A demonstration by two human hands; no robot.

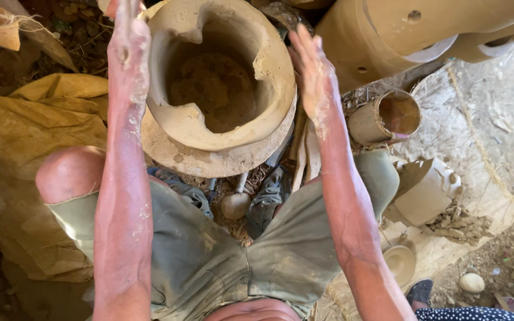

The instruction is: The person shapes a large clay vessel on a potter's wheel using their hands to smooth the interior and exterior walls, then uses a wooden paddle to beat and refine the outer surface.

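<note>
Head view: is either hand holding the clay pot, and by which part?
Neither closes on it. Both hands are open and flat: the left hand against the clay pot at its outer left wall, the right hand beside its right rim.

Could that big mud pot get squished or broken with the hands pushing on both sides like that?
Maybe. The left hand and right hand press flat on opposite sides of the clay pot, whose wall looks soft, so a hard push might dent it. The rim already has notches cut in it, which may be weak spots. Sticks and a round stone lie close under its base, so a wobble could bump it against them.
</note>
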